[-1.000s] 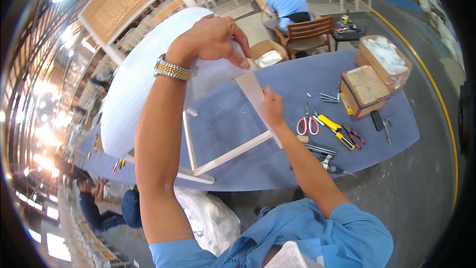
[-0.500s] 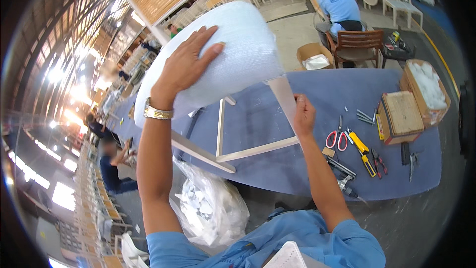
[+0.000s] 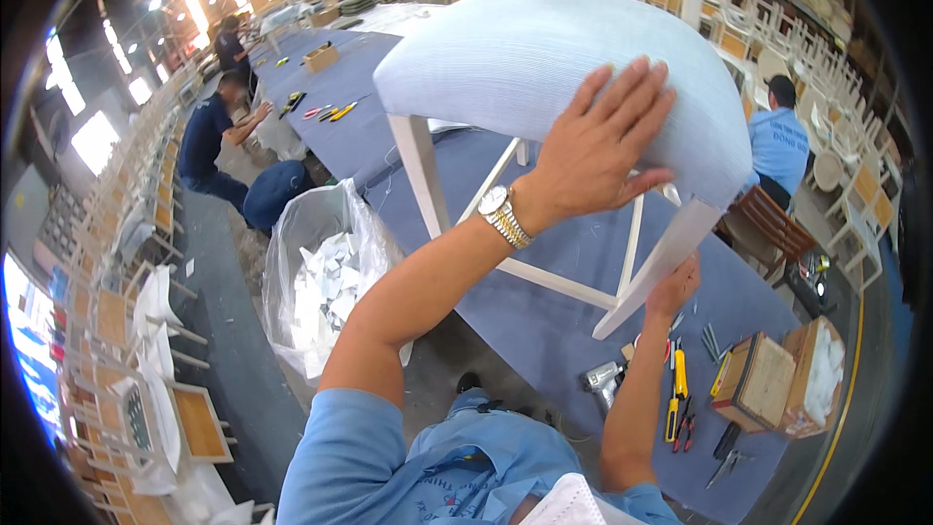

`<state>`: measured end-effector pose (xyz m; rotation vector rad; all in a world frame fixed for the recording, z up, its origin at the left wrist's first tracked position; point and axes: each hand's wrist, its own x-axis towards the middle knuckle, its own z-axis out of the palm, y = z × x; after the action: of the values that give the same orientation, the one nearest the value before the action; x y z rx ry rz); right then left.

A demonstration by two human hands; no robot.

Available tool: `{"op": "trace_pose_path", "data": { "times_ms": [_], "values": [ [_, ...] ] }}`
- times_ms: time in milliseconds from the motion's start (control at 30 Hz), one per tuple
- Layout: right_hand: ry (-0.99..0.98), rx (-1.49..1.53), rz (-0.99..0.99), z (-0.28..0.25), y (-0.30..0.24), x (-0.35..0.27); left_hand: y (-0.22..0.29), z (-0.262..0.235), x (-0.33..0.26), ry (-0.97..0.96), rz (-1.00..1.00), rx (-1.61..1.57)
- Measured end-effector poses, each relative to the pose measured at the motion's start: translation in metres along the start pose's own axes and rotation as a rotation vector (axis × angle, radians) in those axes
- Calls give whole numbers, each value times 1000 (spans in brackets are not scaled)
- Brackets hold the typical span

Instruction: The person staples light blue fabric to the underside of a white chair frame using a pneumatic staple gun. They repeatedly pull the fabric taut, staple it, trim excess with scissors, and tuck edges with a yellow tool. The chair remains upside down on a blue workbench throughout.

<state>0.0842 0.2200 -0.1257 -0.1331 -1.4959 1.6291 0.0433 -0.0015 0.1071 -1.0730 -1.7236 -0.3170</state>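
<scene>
A stool with a padded seat (image 3: pixel 505 49) covered in pale blue-white fabric stands on the blue-covered worktable (image 3: pixel 544 350). Its frame is pale wood with thin rails between the legs. My left hand (image 3: pixel 603 141), with a watch on its wrist, lies flat on the side of the seat near a corner, fingers stretched out. Below it, my right hand (image 3: pixel 675 287) is closed at the near right stool leg (image 3: pixel 661 262), and its fingers are partly hidden behind that leg.
By my right forearm lie a grey air tool (image 3: pixel 604 381), a yellow cutter (image 3: pixel 680 374) and red-handled pliers (image 3: pixel 685 428). Cardboard boxes (image 3: pixel 753 384) stand at the table's right edge. A clear bag of white scraps (image 3: pixel 326 282) is at left. Co-workers (image 3: pixel 209 141) are beyond.
The view has swung left. The stool has turned and sits further right in view. My left hand has moved across the seat to its right corner; my right hand stays at a leg.
</scene>
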Motion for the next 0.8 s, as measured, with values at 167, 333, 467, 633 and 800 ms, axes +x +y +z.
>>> {"op": "trace_pose_path", "data": {
  "times_ms": [167,333,467,633,800],
  "values": [
    [-3,92,56,5,-12,-2,-44,-36,-53,30,-182,-36],
    [-66,218,207,-4,-11,2,-127,-89,-116,338,-548,130],
    [-208,187,225,-23,-1,18,-159,-98,-149,416,-917,-245],
    [-358,326,346,1,-70,64,-168,-61,-188,339,-1126,-604],
    [-318,405,261,23,-107,69,-163,-21,-202,476,-1139,-636]
  ]
}}
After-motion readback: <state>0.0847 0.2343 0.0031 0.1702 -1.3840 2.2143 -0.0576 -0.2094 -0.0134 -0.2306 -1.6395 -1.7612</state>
